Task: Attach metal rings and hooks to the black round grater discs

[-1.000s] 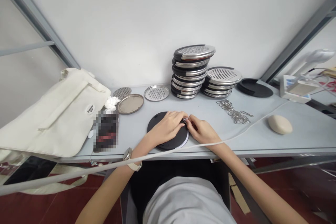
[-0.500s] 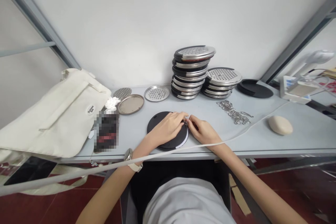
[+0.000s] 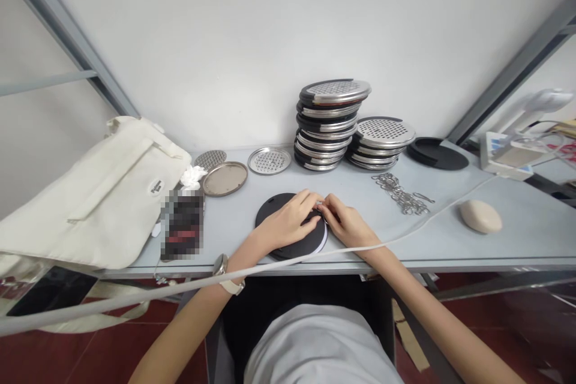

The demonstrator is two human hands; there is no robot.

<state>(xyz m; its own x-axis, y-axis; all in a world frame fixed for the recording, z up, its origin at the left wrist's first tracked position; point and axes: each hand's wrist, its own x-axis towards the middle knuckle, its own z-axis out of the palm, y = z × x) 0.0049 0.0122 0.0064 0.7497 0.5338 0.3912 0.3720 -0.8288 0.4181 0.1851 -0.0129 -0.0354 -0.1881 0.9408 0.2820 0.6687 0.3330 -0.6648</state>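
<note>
A round black plastic disc [image 3: 294, 247] lies on the desk in front of me, with a pale sliver showing along its right edge. My left hand [image 3: 290, 219] rests over it, fingers bent and tips gripping at its upper right rim. Against that same rim my right hand [image 3: 345, 222] is closed in a pinch, its fingertips meeting those of the left. A small silvery metal clip shows faintly between the fingertips, mostly hidden. To the right lies a loose pile of similar metal clips [image 3: 400, 194].
Behind stand a tall stack of round metal graters [image 3: 326, 138] with black holders and a shorter stack [image 3: 382, 141]. A black holder [image 3: 438, 154], beige mouse [image 3: 480, 216], metal ring tray [image 3: 225, 179], loose grater plate [image 3: 269, 161] and white bag [image 3: 99, 192] lie around. A white cable [image 3: 270, 265] crosses in front.
The black disc has shifted slightly to the right under my left hand. The fingertips of both hands have drawn closer together, covering more of the small metal clip.
</note>
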